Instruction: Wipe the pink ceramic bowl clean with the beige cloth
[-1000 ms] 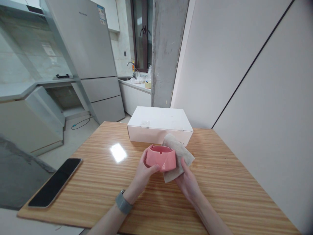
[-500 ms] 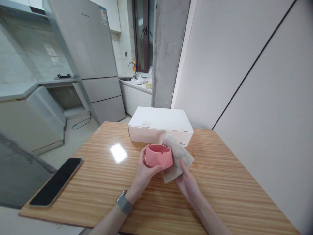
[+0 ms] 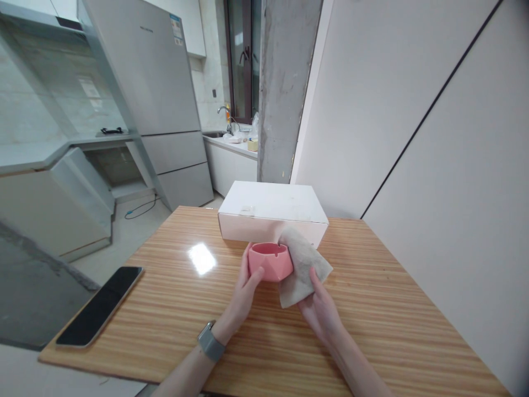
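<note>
A pink faceted bowl (image 3: 270, 264) with small notches in its rim is held upright above the table by my left hand (image 3: 244, 289), thumb on its front and fingers around its left side. My right hand (image 3: 320, 306) grips a grey cloth (image 3: 303, 267), its thumb on top and the other fingers behind the cloth. The cloth lies against the right side of the bowl and hides part of it. A grey-banded watch is on my left wrist.
A white box (image 3: 273, 201) stands on the wooden table (image 3: 165, 309) just behind the bowl. A black phone (image 3: 101, 306) lies at the table's left edge. Beyond are a fridge (image 3: 144, 71), a sink counter and a white wall on the right.
My left thumb has shifted left and up on the bowl's front. The cloth and my right hand have moved slightly right. The view has shifted a little.
</note>
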Demonstrator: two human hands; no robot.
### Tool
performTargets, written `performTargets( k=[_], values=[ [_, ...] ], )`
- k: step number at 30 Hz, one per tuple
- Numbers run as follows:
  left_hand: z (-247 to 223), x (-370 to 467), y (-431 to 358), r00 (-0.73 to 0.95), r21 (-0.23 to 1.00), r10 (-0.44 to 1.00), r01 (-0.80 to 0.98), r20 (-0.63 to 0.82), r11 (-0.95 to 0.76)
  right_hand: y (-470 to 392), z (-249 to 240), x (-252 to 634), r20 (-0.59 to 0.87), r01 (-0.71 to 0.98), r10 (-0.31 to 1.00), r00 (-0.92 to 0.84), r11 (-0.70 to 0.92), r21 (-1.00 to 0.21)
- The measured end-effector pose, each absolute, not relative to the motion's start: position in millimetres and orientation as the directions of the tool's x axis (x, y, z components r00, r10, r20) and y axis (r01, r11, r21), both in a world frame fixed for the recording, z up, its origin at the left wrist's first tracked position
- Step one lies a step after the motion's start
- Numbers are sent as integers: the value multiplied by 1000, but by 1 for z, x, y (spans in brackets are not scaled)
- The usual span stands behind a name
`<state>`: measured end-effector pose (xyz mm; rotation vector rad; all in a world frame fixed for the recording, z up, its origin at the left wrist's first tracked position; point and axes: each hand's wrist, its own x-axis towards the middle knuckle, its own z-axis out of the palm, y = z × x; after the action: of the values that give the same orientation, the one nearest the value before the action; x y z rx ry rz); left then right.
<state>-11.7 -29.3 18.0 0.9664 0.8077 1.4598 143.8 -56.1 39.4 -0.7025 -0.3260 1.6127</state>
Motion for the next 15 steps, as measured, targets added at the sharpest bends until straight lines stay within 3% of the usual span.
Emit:
performTargets(
  k=[5,15],
  values=[
    [17,-14,-31,78,881,991,-469,113,-63,-51,41,154,-270,-802,961,55,-119,-586],
    [30,-15,-34,174,886,970,-458,170,-73,-52,50,157,-241,-786,970,21,-133,-603]
  ],
)
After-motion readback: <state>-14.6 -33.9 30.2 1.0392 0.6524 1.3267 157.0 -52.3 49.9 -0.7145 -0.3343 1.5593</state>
